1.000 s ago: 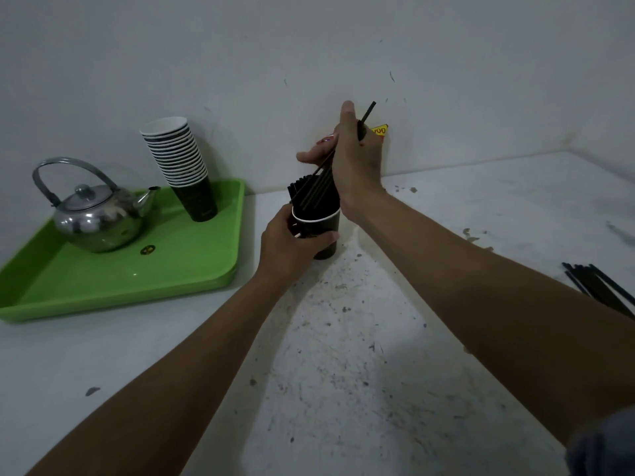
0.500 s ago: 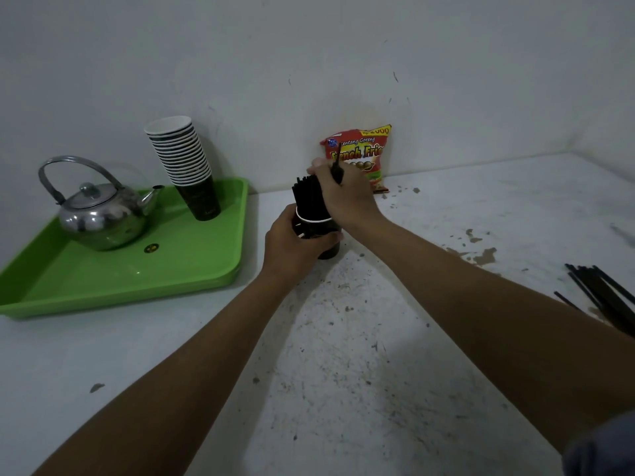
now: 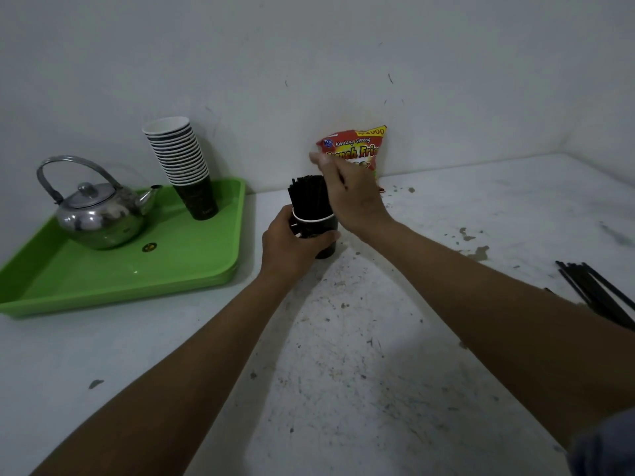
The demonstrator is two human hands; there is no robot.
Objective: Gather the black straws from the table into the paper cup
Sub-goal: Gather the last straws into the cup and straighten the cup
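The left hand (image 3: 287, 240) grips the paper cup (image 3: 321, 231); the right hand (image 3: 347, 194), fingers loose and empty, could tip it (already crammed) when adding the table's remaining straws (image 3: 598, 293).

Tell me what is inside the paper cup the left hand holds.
The paper cup holds a dense bundle of black straws standing above its rim. Their lower ends and the cup's bottom are hidden by its wall and the left hand.

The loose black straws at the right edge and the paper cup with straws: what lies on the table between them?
In the head view, only the right forearm crosses above; the stained white table between the loose black straws and the dark paper cup is bare.
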